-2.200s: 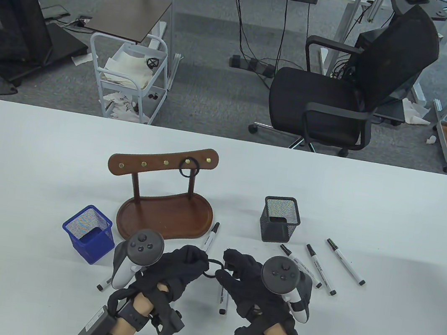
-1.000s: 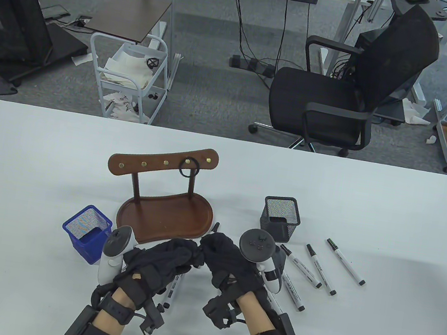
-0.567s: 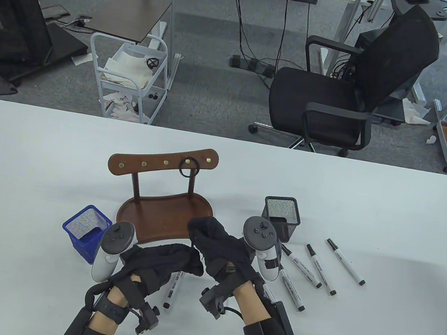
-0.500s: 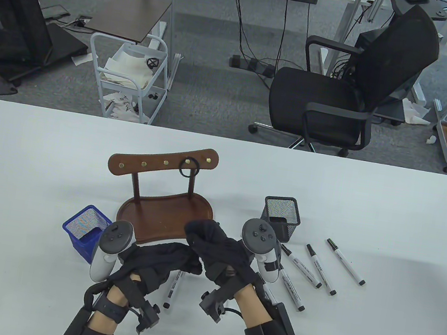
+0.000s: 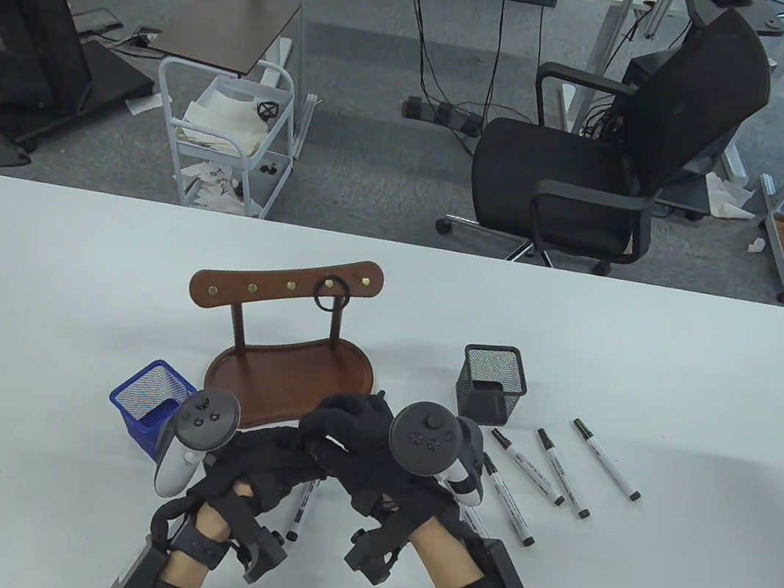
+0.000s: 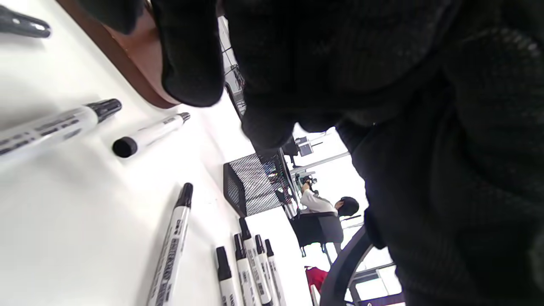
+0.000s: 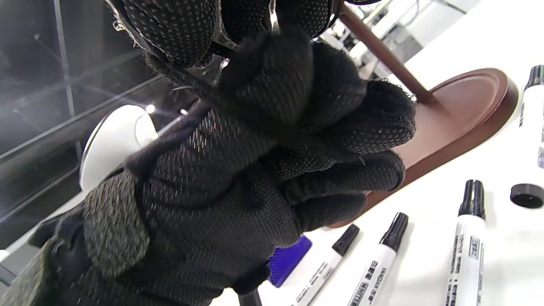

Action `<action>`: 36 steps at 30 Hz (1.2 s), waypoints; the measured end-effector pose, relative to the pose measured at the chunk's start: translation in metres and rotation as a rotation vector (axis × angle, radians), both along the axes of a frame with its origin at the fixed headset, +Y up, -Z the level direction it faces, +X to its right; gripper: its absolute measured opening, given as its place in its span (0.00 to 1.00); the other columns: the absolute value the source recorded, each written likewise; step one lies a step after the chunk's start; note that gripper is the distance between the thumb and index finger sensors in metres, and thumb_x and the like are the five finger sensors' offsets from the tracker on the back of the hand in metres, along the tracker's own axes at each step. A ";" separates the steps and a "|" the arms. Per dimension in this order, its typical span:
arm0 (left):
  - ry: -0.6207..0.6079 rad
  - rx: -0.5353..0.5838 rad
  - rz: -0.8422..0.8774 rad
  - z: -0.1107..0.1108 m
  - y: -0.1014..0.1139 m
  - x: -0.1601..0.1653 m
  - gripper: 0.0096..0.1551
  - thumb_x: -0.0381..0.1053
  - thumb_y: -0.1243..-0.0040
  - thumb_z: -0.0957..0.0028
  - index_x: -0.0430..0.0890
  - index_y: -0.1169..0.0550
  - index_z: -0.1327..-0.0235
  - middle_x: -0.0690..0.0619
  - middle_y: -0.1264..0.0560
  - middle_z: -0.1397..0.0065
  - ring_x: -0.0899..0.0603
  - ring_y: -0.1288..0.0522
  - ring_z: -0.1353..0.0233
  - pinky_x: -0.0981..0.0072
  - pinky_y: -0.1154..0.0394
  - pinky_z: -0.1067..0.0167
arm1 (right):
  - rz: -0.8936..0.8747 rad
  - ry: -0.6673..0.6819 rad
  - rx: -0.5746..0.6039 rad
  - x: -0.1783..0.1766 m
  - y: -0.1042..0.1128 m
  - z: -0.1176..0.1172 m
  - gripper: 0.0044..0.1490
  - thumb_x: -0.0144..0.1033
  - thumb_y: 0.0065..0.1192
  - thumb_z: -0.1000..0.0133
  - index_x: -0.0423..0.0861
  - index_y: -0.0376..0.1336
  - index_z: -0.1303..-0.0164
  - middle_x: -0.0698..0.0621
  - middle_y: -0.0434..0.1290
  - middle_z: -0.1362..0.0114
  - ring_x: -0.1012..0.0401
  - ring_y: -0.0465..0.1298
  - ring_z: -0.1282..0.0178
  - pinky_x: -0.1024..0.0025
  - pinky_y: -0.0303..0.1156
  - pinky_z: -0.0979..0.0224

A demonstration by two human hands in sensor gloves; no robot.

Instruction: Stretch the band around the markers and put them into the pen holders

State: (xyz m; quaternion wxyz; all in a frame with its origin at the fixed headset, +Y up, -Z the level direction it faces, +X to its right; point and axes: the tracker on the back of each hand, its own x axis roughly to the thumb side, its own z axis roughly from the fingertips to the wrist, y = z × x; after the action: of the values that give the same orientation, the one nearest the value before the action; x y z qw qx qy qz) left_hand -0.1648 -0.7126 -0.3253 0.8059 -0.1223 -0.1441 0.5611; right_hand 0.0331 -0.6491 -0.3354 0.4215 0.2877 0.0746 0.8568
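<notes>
My left hand and right hand are pressed together in front of the wooden stand, fingers curled. In the right wrist view the left hand is a fist right under the right fingertips. The black band is pinched between them and almost hidden by the gloves. One marker lies on the table under the left hand. Several more markers lie to the right. The blue pen holder stands left of the hands, the black mesh pen holder to the right.
The brown wooden stand is just behind the hands, with another black band on one of its hooks. More markers lie on the white table. An office chair stands beyond the far edge.
The hands, which held the band stretched between them, have closed together. In the last half second the right hand rolled left over the left hand, its tracker now facing up.
</notes>
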 end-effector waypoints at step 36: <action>-0.120 0.047 -0.037 -0.002 -0.005 0.007 0.47 0.55 0.23 0.49 0.38 0.32 0.23 0.40 0.25 0.23 0.25 0.36 0.20 0.20 0.47 0.27 | 0.227 -0.156 -0.060 0.069 -0.015 -0.018 0.33 0.44 0.71 0.45 0.59 0.63 0.28 0.52 0.67 0.15 0.48 0.62 0.16 0.40 0.54 0.16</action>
State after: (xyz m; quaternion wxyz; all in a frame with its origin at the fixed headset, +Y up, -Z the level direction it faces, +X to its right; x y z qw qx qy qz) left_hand -0.1576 -0.7173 -0.3272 0.8089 -0.1392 -0.2030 0.5340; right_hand 0.1019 -0.6642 -0.3532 0.3347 0.1974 0.0996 0.9160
